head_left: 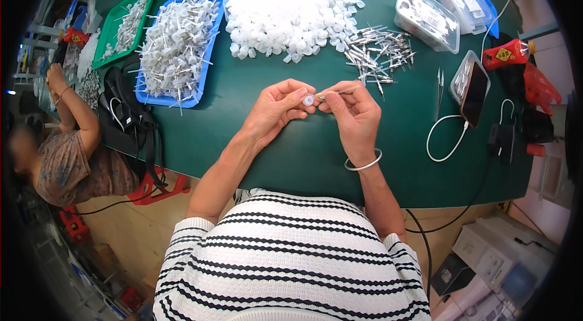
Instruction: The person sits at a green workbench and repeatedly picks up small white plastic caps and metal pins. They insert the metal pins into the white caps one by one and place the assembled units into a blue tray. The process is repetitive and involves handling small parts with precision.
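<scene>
Between the thumb and fingers of my left hand (276, 105) is a small white plastic cap (308, 100), its round opening facing up. My right hand (355, 111) pinches a thin metal pin (340, 91), one end close beside the cap; whether they touch I cannot tell. Beyond my hands spreads a large heap of white plastic caps (285, 5), partly on a clear bag. To its right lies a loose pile of metal pins (379, 54). A blue tray (197, 100) at the left is full of caps with pins in them.
A green tray (97, 63) with similar pieces stands farther left, near a black backpack (115, 111). On the right are a clear lidded box (428, 17), tweezers (439, 93), a phone (475, 99) with a white cable (434, 133), and a red bottle (507, 55). Another person (79, 157) sits at the left.
</scene>
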Motion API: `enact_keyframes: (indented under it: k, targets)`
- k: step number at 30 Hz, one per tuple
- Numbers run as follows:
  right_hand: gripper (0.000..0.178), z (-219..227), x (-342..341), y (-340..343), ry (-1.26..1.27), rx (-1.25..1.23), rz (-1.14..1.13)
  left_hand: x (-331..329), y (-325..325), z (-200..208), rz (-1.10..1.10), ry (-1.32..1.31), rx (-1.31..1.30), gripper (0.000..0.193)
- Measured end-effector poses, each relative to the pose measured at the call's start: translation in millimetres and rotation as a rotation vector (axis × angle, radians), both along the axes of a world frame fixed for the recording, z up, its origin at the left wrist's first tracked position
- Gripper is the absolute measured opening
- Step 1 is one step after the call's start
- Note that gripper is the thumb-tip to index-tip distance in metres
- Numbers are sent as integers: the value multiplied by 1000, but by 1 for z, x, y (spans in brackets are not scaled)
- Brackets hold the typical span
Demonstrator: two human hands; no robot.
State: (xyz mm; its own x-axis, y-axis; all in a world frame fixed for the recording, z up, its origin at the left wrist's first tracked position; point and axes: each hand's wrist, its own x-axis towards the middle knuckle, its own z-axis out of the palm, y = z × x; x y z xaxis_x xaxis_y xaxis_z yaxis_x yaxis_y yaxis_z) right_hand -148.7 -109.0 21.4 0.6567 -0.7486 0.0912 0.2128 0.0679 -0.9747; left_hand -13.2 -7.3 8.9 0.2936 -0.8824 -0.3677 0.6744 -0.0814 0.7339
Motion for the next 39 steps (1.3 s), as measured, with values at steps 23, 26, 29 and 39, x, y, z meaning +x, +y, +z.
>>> enact_keyframes:
  k: [23,26,29,39]
  targets:
    - [13,-14,2,16,-292,629,-6,-28,-5,5,209,-130,-115,10]
    - [13,-17,3,17,-315,667,11,-31,-6,4,233,-74,-115,9]
    - [14,-18,2,16,-318,717,18,-32,-6,2,252,-24,-137,9]
    - [16,-17,2,15,-312,740,52,-29,-5,4,231,-158,-130,12]
